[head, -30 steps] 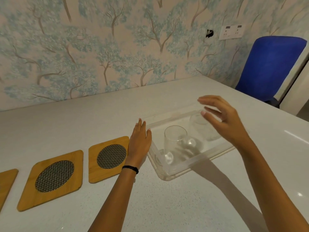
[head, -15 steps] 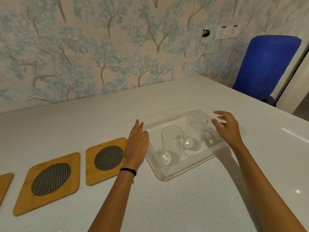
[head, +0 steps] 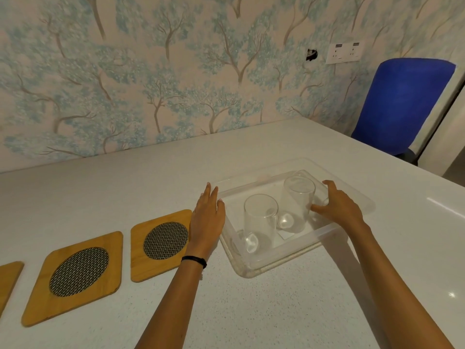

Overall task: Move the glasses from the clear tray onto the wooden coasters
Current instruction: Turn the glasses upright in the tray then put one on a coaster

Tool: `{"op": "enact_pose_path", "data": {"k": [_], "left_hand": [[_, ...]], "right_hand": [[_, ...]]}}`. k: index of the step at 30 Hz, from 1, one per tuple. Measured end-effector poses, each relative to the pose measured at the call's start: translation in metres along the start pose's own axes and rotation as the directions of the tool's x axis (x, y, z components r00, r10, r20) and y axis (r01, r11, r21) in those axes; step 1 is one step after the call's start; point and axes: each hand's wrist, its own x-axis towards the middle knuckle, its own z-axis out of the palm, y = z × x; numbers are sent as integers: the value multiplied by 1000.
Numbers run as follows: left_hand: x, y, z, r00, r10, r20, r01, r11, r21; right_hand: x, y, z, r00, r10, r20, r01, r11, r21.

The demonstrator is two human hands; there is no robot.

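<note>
Hands first: the right hand [head: 338, 206] reaches into the clear tray [head: 281, 258] at centre right of the frame, palm down, thumb pressed to the side of the far glass [head: 297, 205] and fingers curling round its back; the glass blurs them, so I cannot tell whether the grip has closed. The left hand [head: 207, 219] lies flat, fingers together and pointing away, its edge touching the tray's left rim, a black band [head: 195, 260] on the wrist.

Compared with half a second ago, the right hand has dropped from the tray's far right edge down to the glass; a second ago it hovered well above with fingers spread. The left hand has stayed at the rim.

Both glasses stand upright in the tray, the near glass [head: 260, 222] lower left of the far one, just beside it, untouched.

Left of the tray, three wooden coasters run toward the lower left: the nearest coaster [head: 161, 244] sits just beside the left hand, the middle coaster [head: 75, 277] near it, and the third coaster [head: 7, 280] is cut off by the frame's left edge. All three are bare. The white countertop [head: 251, 311] spreads open below the tray; a blue chair [head: 400, 104] stands at the upper right.
</note>
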Motion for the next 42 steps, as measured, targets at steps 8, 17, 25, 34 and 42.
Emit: {"op": "enact_pose_path", "data": {"k": [8,17,25,34,42], "left_hand": [[-1,1,-1,1000,1,2,-1,1000,13],[-1,1,0,1000,5,0,-5,1000,9],[-1,1,-1,1000,6,2,-6,1000,-9],[0,0,0,1000,4,-3,-4,1000,-7],[1,-2,1,1000,8,-8,-8,1000,-4]], "right_hand": [[-6,-3,-3,984,-33,-178,68,978,195],[-13,-3,-10,913,13,-407,172,894,414],[-15,-5,-16,842,45,-537,223,878,423],[-15,-5,-17,823,36,-567,254,869,424],[-14,-2,-17,827,23,-562,264,865,425]]}}
